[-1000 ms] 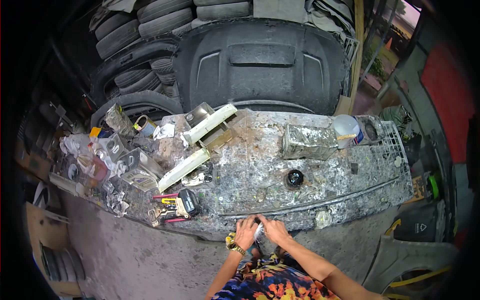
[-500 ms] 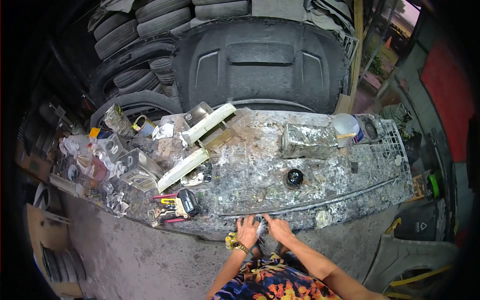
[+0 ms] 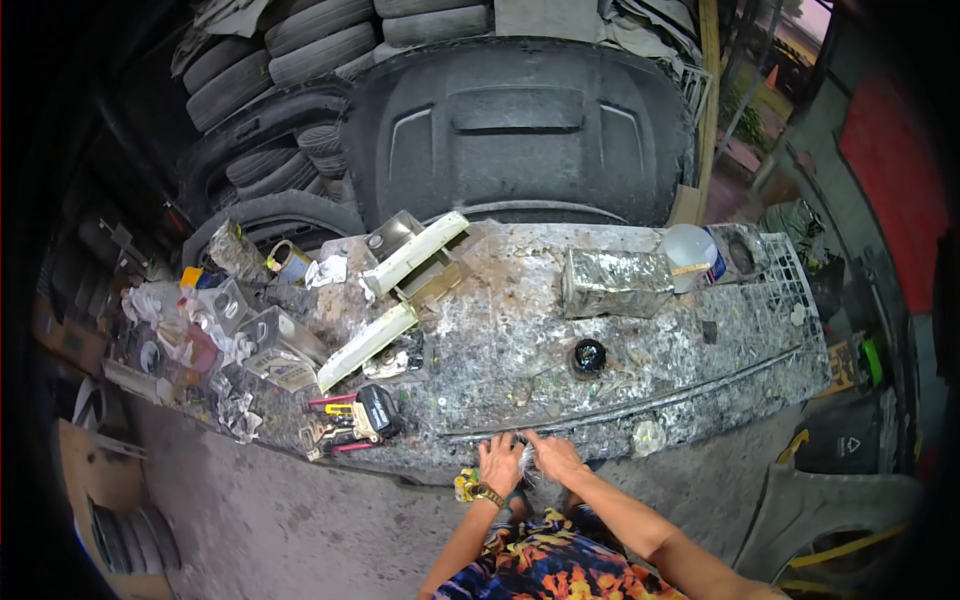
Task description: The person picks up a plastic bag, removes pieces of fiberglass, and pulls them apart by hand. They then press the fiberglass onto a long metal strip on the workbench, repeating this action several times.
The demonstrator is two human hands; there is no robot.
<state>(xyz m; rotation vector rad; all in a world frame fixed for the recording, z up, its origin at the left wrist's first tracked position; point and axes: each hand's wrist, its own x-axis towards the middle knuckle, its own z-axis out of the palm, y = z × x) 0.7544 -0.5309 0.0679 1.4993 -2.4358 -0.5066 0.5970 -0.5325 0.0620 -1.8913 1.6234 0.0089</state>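
Note:
A long, thin dark strip (image 3: 640,400) runs along the front part of the paint-stained workbench (image 3: 480,375). My left hand (image 3: 499,462) lies at the strip's near left part, fingers stretched out and a little apart, with a watch on the wrist. Close on its right is my right hand (image 3: 556,458), index finger reaching to the strip and the other fingers curled. What those curled fingers hold, if anything, is hidden. Between the hands hangs a whitish, stringy wisp (image 3: 527,460). A yellow object (image 3: 466,485) shows beside my left wrist, too small to name.
A cordless power tool (image 3: 355,422) lies left of my hands. Beyond it stand pale long pieces (image 3: 367,345) and metal cans (image 3: 284,347). A shiny black round object (image 3: 588,356), a silvery box (image 3: 618,282) and a white bucket (image 3: 690,258) stand farther back. A car hood (image 3: 515,150) leans behind.
The view has shifted slightly. Both hands stay at the same stretch of the strip, with the left fingertips a touch nearer the right ones.

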